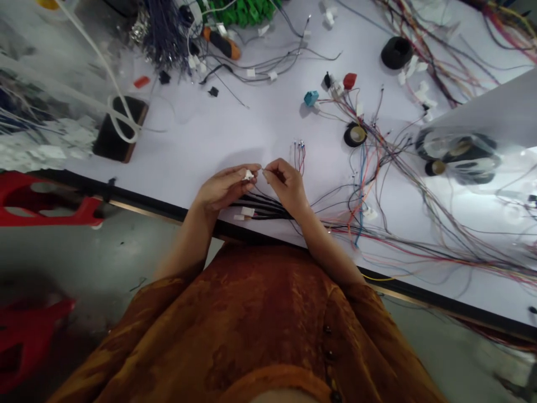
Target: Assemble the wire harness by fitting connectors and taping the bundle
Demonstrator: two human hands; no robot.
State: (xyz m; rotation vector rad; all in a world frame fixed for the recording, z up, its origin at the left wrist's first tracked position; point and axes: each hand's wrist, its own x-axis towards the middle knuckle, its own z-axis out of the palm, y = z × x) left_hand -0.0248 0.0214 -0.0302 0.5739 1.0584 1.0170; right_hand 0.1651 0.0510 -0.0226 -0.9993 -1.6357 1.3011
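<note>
Close to the table's front edge, my left hand (pixel 224 187) is closed around a small white connector housing (pixel 248 175), pinched between thumb and fingers. Just to its right, my right hand (pixel 286 182) has thumb and index finger pressed together on a thin wire end (pixel 262 169), its tip pointing at the left hand. Under both hands runs a bundle of black-sleeved wires (pixel 268 207), ending at the left in white connectors (pixel 247 212). Several loose red and dark wire ends (pixel 301 151) with metal terminals lie just beyond my right hand.
A phone (pixel 120 129) lies at the left beside a heap of white connectors (pixel 46 140). Farther back are an orange-and-black tool (pixel 222 43) and green connectors (pixel 243 11). Long loose wires (pixel 419 190) spread across the right, around black tape rolls (pixel 355 135). Red chairs (pixel 50 201) stand at the left.
</note>
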